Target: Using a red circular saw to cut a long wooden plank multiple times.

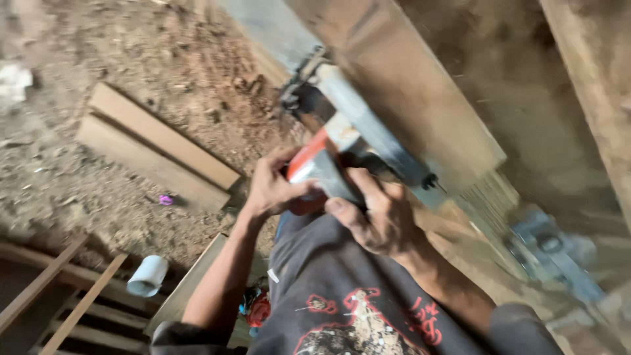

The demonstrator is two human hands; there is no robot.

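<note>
An orange and grey electric planer lies pressed against the edge of a long wooden board that runs diagonally from top centre to the right. My left hand wraps the tool's orange rear handle from the left. My right hand grips the same tool from the right, thumb over its grey body. Both arms reach up from my dark printed shirt at the bottom of the view.
Two flat wooden planks lie on the sawdust-covered ground at left. A white cup-like cylinder rests near wooden slats at bottom left. A blurred grey metal fixture sits at right, and another beam crosses the top right.
</note>
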